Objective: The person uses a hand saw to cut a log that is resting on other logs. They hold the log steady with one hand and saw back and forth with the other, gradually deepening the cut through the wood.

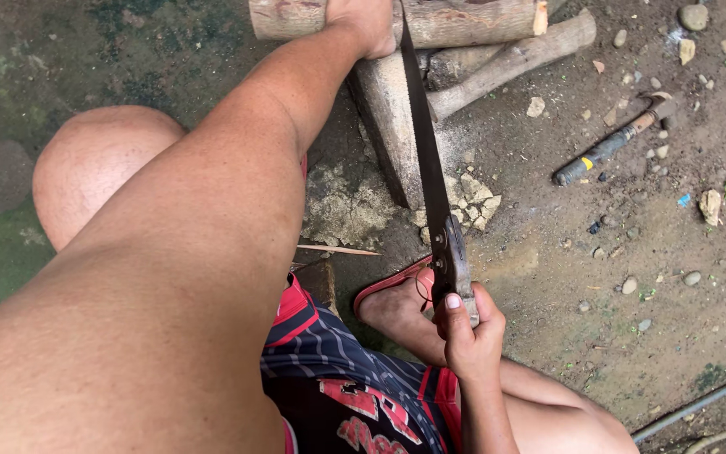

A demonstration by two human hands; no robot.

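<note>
Right hand [470,332] clamped on saw [430,181] handle, left hand [367,23] pressing log [464,18] at far edge, fingers hidden. Bare dirt right, hammer [611,145] well apart.

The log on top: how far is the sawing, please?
Done: pale sawdust lies on the ground. In hand: the right hand grips the saw, its blade on the log; the left hand steadies it. Left: the log looks uncut through; cut depth is hidden.
</note>
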